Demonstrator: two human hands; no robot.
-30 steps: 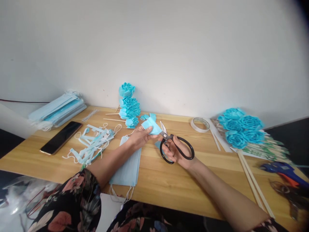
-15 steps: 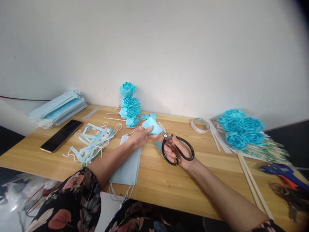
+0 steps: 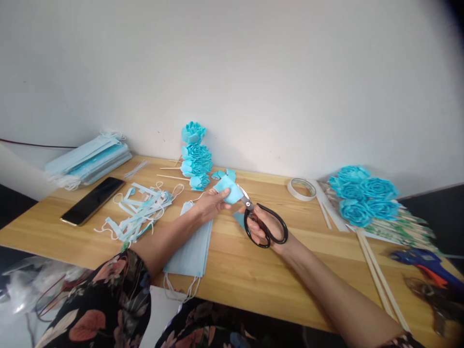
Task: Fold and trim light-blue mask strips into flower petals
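1. Wooden table [image 3: 253, 290], pale wall [image 3: 253, 72] behind.
2. L hand [image 3: 212, 205] — thumb & fingertips pinching blue pc. [image 3: 234, 189] above table's mid., twd. far edge.
3. R hand [image 3: 268, 227] — fingers round scissors [image 3: 248, 204], blades by pc. Risks: nicked L fingertips if blades stray; crooked cut if pc. slips.
4. Masks [image 3: 192, 251], near edge, under L forearm [image 3: 159, 241]: a brush cd. drag them off.

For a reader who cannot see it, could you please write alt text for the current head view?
The right hand holds black-handled scissors at the edge of a blue piece of cloth pinched in the left hand. Around them on a wooden table lie blue flowers, face masks, a phone and a roll of tape.
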